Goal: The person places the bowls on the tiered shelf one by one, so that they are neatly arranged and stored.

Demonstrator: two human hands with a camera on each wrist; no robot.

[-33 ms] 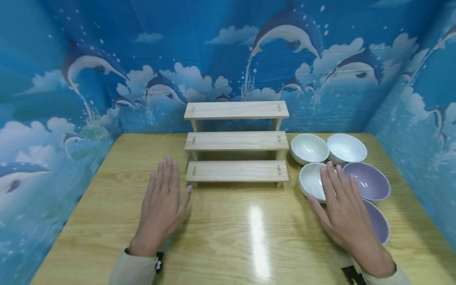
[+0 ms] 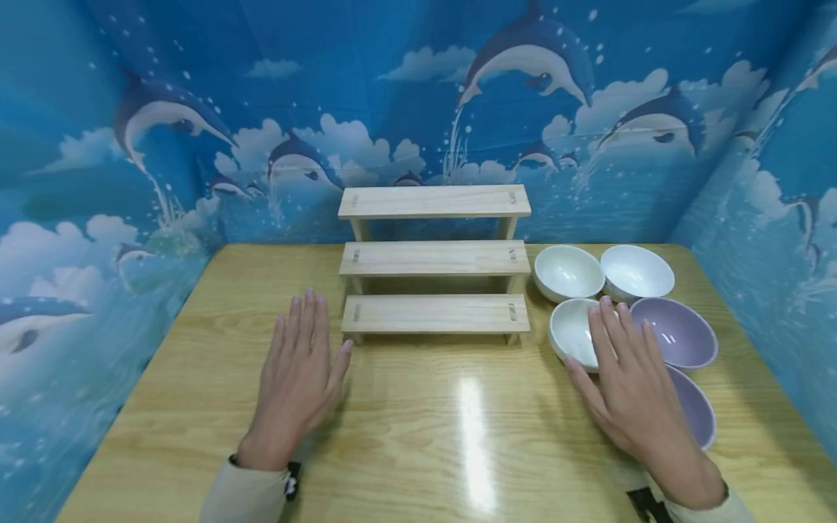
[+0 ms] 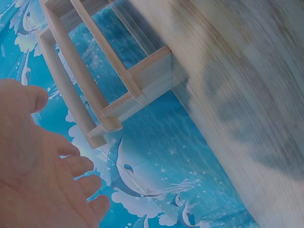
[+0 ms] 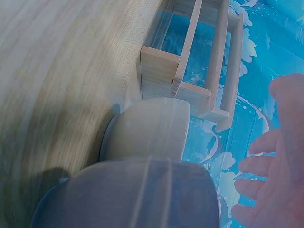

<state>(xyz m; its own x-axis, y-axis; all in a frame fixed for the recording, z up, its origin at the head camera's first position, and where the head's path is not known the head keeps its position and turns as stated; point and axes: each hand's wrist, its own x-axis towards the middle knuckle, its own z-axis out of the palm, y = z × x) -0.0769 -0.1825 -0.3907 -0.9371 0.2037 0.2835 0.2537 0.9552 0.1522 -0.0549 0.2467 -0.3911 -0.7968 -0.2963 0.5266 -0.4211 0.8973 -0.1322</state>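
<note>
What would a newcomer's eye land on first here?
Probably the blue dolphin backdrop behind and beside the table, then the three-tier wooden stand at the table's back middle. On the table's right sit three whitish bowls and two purple bowls, close together. In the head view, the left hand shows left of centre and the right hand partly hides some bowls.

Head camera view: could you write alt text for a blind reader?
A person's left hand and right hand hover, open and empty, over a wooden table. Beyond them stands a three-step wooden rack; at right sit three pale bowls and two purple bowls.
</note>
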